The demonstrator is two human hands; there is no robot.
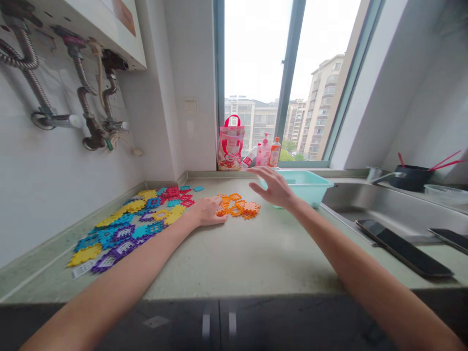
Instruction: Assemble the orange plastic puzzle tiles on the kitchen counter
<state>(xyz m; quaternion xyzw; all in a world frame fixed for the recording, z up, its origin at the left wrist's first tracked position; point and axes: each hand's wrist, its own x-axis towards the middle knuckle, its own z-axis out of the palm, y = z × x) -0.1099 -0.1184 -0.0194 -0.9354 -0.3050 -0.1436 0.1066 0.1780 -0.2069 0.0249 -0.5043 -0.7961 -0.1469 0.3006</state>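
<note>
My left hand [210, 210] is on the counter at the left edge of a small pile of orange interlocking plastic tiles [249, 207]. Its fingers are curled in, with an orange tile [221, 210] at the fingertips; the thumb side hides part of the grip. My right hand [272, 186] hovers in front of the turquoise plastic basin [318, 190], thumb and fingers apart and nothing in them. To the left lies a wide spread of mixed tiles: yellow tiles [86, 254], blue tiles [107, 237], purple tiles [126, 247] and red tiles [171, 193].
A steel sink [369, 200] takes up the right side, with a black phone [404, 248] lying at its front edge. A pink and white bag [231, 148] and several bottles [265, 152] stand by the window. Metal pipes [78, 73] hang on the left wall.
</note>
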